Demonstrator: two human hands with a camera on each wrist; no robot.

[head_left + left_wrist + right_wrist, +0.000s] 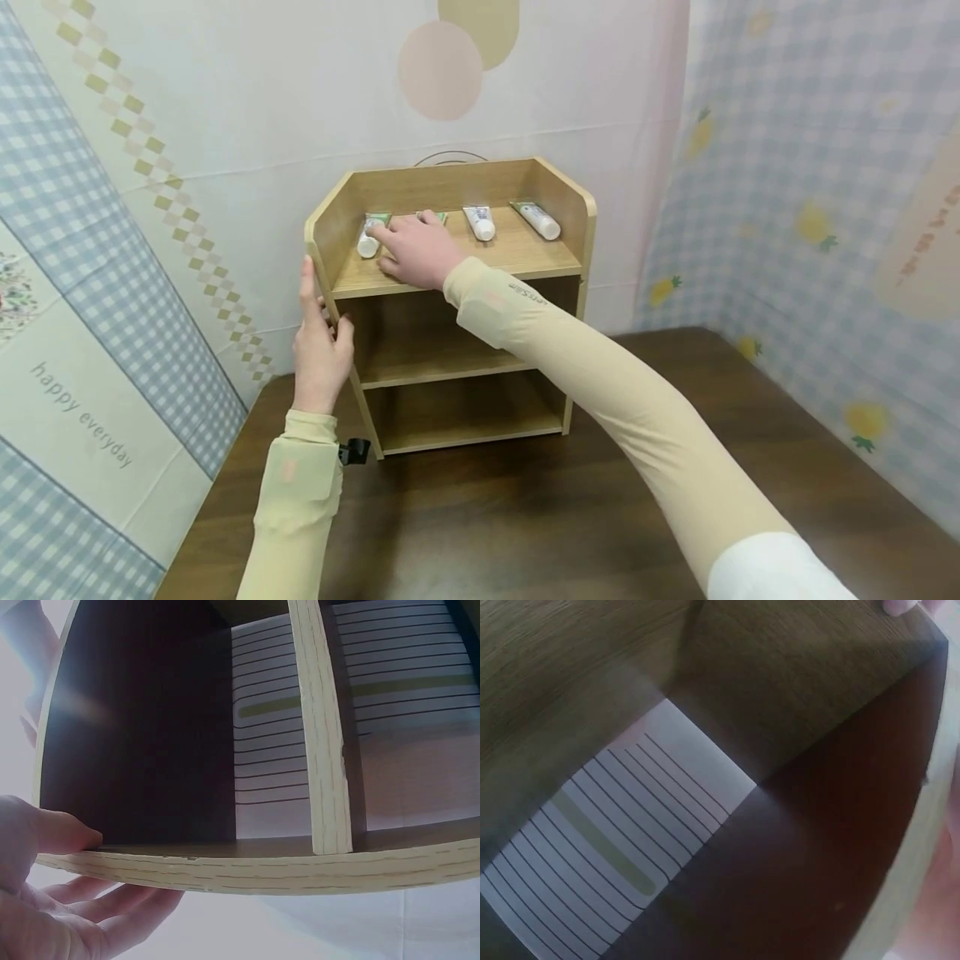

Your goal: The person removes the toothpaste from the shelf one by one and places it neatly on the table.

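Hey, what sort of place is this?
Probably a staged tabletop corner: printed cloth hangs around a dark wooden table, on which stands a small wooden shelf unit holding white tubes.

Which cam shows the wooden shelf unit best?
Head: nearly the whole wooden shelf unit shows, though the right arm covers part. Left wrist: close-up of edges and compartments, left hand gripping one edge. Right wrist: blurred slice of interior and one edge.

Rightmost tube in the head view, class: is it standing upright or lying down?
Lying down: the rightmost tube rests lengthwise on the top shelf, white cap frontward.
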